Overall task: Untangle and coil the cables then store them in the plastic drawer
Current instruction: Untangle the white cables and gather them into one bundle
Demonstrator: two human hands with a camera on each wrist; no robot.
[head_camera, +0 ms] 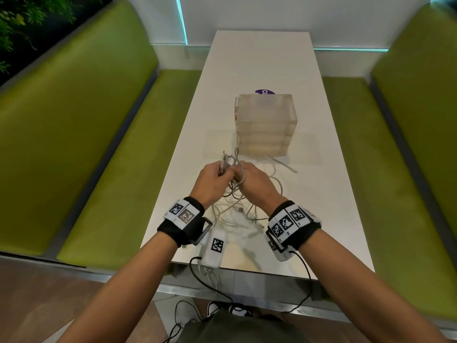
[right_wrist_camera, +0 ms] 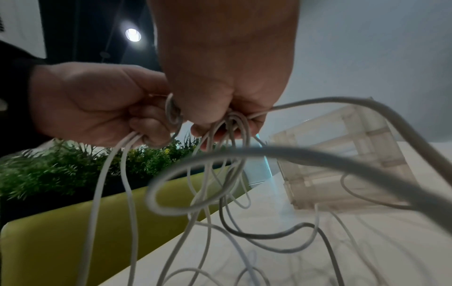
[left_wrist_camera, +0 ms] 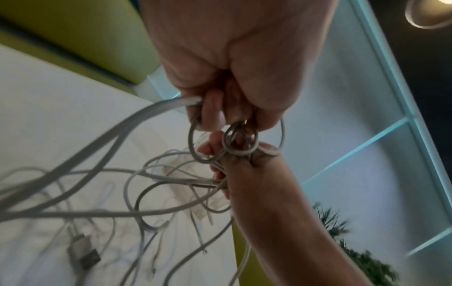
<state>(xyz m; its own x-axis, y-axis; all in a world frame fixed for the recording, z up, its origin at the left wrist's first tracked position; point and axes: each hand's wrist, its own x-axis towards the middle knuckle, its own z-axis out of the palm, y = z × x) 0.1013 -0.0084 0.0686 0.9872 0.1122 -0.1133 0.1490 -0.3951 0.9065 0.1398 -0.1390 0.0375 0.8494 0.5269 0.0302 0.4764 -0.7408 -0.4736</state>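
Note:
A tangle of white cables (head_camera: 243,209) lies on the white table (head_camera: 321,206) and hangs up into both hands. My left hand (head_camera: 221,170) grips a bunch of cable ends that stick up past its fingers. My right hand (head_camera: 241,175) pinches small loops of the same tangle right beside it, the two hands nearly touching. In the left wrist view the left hand's fingers (left_wrist_camera: 212,114) curl round strands while the right hand (left_wrist_camera: 244,160) holds a tight ring of cable (left_wrist_camera: 240,141). The translucent plastic drawer unit (head_camera: 265,122) stands just behind the hands, its drawers closed.
A USB plug (left_wrist_camera: 84,251) lies on the table under the tangle. A white marker-tagged box (head_camera: 214,246) sits at the table's near edge. Green benches (head_camera: 99,144) flank the table on both sides. A purple sticker (head_camera: 264,91) shows behind the drawer unit.

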